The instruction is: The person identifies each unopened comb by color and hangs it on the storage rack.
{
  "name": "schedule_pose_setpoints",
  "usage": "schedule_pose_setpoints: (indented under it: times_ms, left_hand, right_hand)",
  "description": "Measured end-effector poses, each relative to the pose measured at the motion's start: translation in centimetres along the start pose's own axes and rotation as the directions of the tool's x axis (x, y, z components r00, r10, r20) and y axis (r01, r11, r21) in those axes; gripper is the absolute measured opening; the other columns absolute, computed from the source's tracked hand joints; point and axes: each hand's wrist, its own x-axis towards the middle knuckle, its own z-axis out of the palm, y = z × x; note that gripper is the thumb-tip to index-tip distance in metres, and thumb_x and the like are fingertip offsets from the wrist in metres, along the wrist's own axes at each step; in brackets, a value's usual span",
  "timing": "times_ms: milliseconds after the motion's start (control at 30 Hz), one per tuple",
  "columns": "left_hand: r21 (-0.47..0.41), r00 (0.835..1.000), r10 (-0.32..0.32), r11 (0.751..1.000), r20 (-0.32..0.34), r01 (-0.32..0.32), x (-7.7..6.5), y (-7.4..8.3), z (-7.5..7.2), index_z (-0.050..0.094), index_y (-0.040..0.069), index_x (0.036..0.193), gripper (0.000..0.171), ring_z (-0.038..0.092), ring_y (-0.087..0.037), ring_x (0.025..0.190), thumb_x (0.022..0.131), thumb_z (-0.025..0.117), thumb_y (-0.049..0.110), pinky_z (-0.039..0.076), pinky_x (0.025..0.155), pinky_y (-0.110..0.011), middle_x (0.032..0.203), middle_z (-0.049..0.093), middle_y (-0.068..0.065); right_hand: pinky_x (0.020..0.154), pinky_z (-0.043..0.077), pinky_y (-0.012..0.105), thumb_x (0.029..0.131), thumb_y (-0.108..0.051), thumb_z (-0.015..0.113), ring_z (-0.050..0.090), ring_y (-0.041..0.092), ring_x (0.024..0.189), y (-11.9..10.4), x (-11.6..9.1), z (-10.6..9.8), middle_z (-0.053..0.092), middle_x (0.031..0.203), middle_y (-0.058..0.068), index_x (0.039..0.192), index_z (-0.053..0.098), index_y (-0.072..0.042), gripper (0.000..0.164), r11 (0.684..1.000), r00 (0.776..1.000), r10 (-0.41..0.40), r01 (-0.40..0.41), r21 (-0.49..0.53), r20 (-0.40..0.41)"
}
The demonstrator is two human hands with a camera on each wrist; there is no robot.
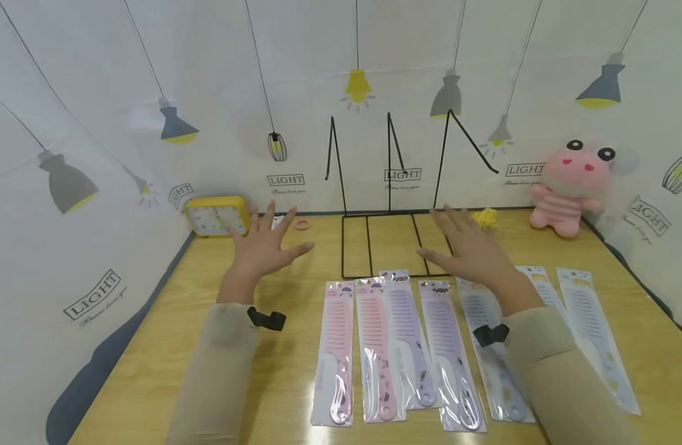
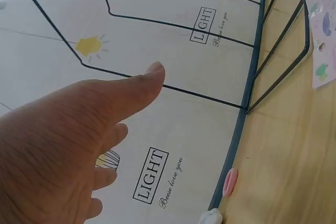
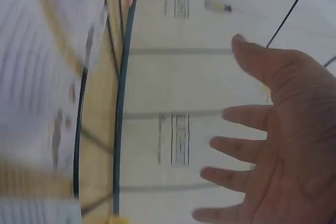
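Both hands are raised over the table, fingers spread, holding nothing. The left hand is between the yellow clock and a black wire rack with three bent uprights. My right hand hovers by the rack's right end, covering part of its base. In front of the rack lie several combs in clear packets: a pink comb at the left, purple ones such as this purple comb in the middle, and pale blue ones such as this pale blue comb at the right. The right forearm hides some of them.
A pink plush toy sits at the back right corner. Near it lies a small yellow item. A pink ring and a small white item lie at the back edge. A printed backdrop stands behind the table.
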Motion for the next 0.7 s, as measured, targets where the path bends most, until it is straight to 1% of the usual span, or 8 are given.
schedule_pose_setpoints:
  times_ms: [67, 133, 200, 267, 367, 467, 600, 700]
  left_hand:
    - [-0.015, 1.000, 0.019, 1.000, 0.009, -0.019, 0.2, 0.4, 0.3, 0.009, 0.041, 0.162, 0.094, -0.013, -0.039, 0.151, 0.085, 0.035, 0.088, -0.018, 0.102, -0.079, 0.169, -0.007, -0.004]
    - [-0.052, 0.999, 0.046, 0.998, 0.017, -0.045, 0.5, 1.2, 1.2, 0.012, 0.039, 0.162, 0.091, -0.006, -0.037, 0.153, 0.088, 0.036, 0.085, -0.009, 0.109, -0.077, 0.169, 0.000, -0.004]
    - [-0.125, 0.996, 0.079, 0.989, 0.031, -0.074, 0.9, 2.2, 2.3, 0.016, 0.036, 0.162, 0.085, 0.008, -0.037, 0.153, 0.092, 0.038, 0.079, 0.003, 0.114, -0.074, 0.169, 0.010, -0.006]
    - [-0.231, 0.992, 0.113, 0.968, 0.054, -0.098, 1.6, 3.4, 3.6, 0.024, 0.034, 0.161, 0.079, 0.024, -0.038, 0.149, 0.095, 0.042, 0.073, 0.018, 0.115, -0.069, 0.166, 0.022, -0.009]
    - [-0.401, 0.978, 0.177, 0.908, 0.110, -0.119, 2.2, 4.8, 6.1, 0.037, 0.030, 0.157, 0.068, 0.038, -0.038, 0.143, 0.099, 0.046, 0.063, 0.030, 0.113, -0.064, 0.159, 0.037, -0.010]
    - [-0.518, 0.955, 0.246, 0.845, 0.165, -0.128, 2.5, 5.4, 8.6, 0.048, 0.026, 0.151, 0.057, 0.036, -0.033, 0.145, 0.103, 0.046, 0.057, 0.029, 0.116, -0.058, 0.157, 0.042, -0.006]
    - [-0.564, 0.942, 0.292, 0.811, 0.163, -0.154, 2.6, 4.7, 10.6, 0.053, 0.025, 0.148, 0.049, 0.031, -0.025, 0.148, 0.107, 0.043, 0.048, 0.024, 0.121, -0.049, 0.158, 0.041, 0.002]
    - [-0.565, 0.949, 0.290, 0.807, 0.127, -0.171, 2.6, 3.8, 11.0, 0.055, 0.028, 0.146, 0.043, 0.034, -0.021, 0.147, 0.107, 0.045, 0.043, 0.026, 0.120, -0.047, 0.157, 0.041, 0.009]
  right_hand:
    - [0.112, 0.027, 0.068, 0.099, -0.060, 0.052, 0.030, 0.043, 0.145, -2.8, 0.3, 0.6, 0.032, 0.160, 0.019, 0.158, 0.034, -0.012, 0.078, 0.988, 0.995, -0.095, 0.089, 0.122, 0.036]
    - [0.107, 0.042, 0.057, 0.100, -0.048, 0.060, 0.050, 0.039, 0.131, -5.9, 0.8, 1.7, 0.052, 0.144, 0.019, 0.144, 0.052, -0.004, 0.063, 0.962, 0.980, -0.184, 0.165, 0.219, 0.072]
    - [0.100, 0.050, 0.051, 0.099, -0.040, 0.064, 0.059, 0.035, 0.119, -8.8, 1.5, 3.2, 0.062, 0.131, 0.018, 0.134, 0.060, 0.000, 0.052, 0.944, 0.966, -0.227, 0.187, 0.270, 0.125]
    - [0.095, 0.053, 0.047, 0.098, -0.038, 0.066, 0.063, 0.032, 0.110, -10.6, 2.6, 4.9, 0.065, 0.123, 0.016, 0.128, 0.063, 0.001, 0.049, 0.946, 0.955, -0.241, 0.191, 0.263, 0.172]
    - [0.091, 0.055, 0.045, 0.093, -0.044, 0.071, 0.062, 0.029, 0.105, -11.5, 3.6, 7.9, 0.064, 0.119, 0.015, 0.129, 0.063, 0.001, 0.058, 0.967, 0.949, -0.201, 0.154, 0.201, 0.241]
    - [0.094, 0.053, 0.046, 0.086, -0.059, 0.072, 0.056, 0.028, 0.110, -11.1, 3.7, 10.5, 0.058, 0.125, 0.013, 0.142, 0.055, -0.005, 0.080, 0.985, 0.953, -0.148, 0.117, 0.129, 0.264]
    - [0.104, 0.046, 0.049, 0.078, -0.068, 0.074, 0.051, 0.030, 0.119, -10.6, 3.8, 12.4, 0.056, 0.128, 0.011, 0.145, 0.051, -0.008, 0.093, 0.981, 0.969, -0.126, 0.090, 0.173, 0.211]
    - [0.098, 0.047, 0.045, 0.078, -0.063, 0.077, 0.054, 0.027, 0.108, -10.5, 4.1, 12.8, 0.060, 0.113, 0.005, 0.125, 0.061, -0.007, 0.076, 0.966, 0.977, -0.142, 0.102, 0.238, 0.157]
